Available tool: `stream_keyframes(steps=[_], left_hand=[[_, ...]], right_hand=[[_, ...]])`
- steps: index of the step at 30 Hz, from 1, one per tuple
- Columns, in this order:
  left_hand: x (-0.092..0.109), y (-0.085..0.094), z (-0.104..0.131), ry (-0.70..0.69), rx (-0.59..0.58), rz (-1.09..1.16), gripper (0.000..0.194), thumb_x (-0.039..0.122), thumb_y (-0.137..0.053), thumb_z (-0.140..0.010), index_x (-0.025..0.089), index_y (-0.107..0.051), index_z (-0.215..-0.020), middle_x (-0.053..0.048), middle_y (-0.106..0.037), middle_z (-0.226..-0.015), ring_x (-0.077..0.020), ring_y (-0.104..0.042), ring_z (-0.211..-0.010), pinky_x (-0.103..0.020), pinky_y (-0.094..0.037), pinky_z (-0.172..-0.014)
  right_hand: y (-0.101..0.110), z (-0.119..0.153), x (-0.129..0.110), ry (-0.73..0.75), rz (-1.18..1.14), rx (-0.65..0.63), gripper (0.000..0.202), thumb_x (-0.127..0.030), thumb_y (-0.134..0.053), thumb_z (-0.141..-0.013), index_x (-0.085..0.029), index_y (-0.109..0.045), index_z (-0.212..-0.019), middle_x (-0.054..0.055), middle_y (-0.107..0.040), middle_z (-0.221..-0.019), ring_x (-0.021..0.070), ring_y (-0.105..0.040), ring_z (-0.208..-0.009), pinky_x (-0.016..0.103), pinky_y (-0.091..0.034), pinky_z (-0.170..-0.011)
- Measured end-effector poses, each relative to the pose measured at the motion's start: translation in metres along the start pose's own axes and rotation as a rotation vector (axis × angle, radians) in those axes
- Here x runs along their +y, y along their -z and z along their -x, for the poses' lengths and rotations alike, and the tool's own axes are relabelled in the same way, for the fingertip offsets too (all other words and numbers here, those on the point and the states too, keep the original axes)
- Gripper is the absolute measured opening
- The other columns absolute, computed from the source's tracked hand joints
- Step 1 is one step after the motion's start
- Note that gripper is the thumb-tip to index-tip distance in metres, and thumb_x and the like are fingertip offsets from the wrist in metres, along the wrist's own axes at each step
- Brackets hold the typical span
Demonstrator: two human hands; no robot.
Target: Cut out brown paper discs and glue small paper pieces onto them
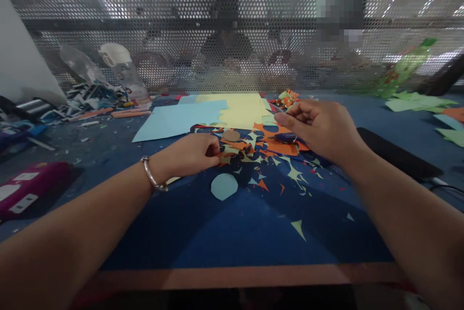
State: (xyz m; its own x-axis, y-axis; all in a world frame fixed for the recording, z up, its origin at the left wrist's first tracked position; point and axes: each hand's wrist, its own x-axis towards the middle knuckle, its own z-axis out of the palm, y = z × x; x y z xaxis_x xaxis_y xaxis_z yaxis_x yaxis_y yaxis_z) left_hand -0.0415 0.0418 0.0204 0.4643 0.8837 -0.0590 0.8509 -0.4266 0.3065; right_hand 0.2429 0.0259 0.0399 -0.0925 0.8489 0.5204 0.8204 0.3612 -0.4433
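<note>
A slim, rounded, silver-coloured metal bracelet (pixel 149 174) with a smooth, shiny band circles the left wrist. Small raised, bead-like details show at the bracelet's upper and lower ends, too small to make out clearly. On one side of the bracelet is the bare left hand (pixel 194 155); on its other side, the bare left forearm (pixel 90 223) broadens. Across from the bracelet, the right hand (pixel 324 126) and right forearm (pixel 402 204) are bare.

On a dark blue table (pixel 232 237), the half-curled left hand (pixel 194 154) is near a pale blue paper disc (pixel 224 187) and scattered paper scraps (pixel 295 174), while the right hand (pixel 321 126) is bent near an orange cut-out sheet (pixel 281 146), with larger yellow (pixel 241 109) and blue sheets (pixel 174 119) lying before a perforated screen (pixel 163 35).
</note>
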Motion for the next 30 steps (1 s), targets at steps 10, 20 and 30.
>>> stream_keyframes(steps=[10, 20, 30], left_hand=[[0.016, -0.021, -0.013, -0.270, 0.283, -0.037, 0.030, 0.032, -0.060, -0.088, 0.018, -0.067, -0.113, -0.012, -0.070, -0.120, -0.0289, -0.061, -0.113, -0.043, -0.045, -0.100], [0.012, -0.018, -0.012, -0.186, 0.385, 0.152, 0.015, 0.030, -0.059, -0.088, 0.021, -0.068, -0.097, -0.006, -0.073, -0.093, -0.0228, -0.064, -0.092, -0.038, -0.049, -0.084], [-0.003, -0.017, -0.017, -0.096, 0.362, 0.067, 0.023, 0.034, -0.059, -0.088, 0.021, -0.075, -0.099, -0.011, -0.069, -0.097, -0.0262, -0.059, -0.095, -0.042, -0.046, -0.087]], right_hand=[[0.002, 0.000, -0.001, 0.030, -0.010, 0.037, 0.037, -0.052, -0.067, -0.089, -0.021, -0.060, -0.071, -0.003, -0.048, -0.052, 0.0121, -0.040, -0.050, 0.029, -0.030, -0.051], [0.003, -0.002, 0.002, -0.006, 0.019, -0.034, 0.038, -0.055, -0.068, -0.088, -0.021, -0.064, -0.070, 0.000, -0.057, -0.055, 0.0137, -0.047, -0.052, 0.031, -0.033, -0.054], [0.015, -0.019, 0.039, -0.098, 0.207, -0.172, 0.044, -0.059, -0.075, -0.078, -0.021, -0.061, -0.060, -0.002, -0.054, -0.051, 0.0134, -0.047, -0.049, 0.032, -0.032, -0.054]])
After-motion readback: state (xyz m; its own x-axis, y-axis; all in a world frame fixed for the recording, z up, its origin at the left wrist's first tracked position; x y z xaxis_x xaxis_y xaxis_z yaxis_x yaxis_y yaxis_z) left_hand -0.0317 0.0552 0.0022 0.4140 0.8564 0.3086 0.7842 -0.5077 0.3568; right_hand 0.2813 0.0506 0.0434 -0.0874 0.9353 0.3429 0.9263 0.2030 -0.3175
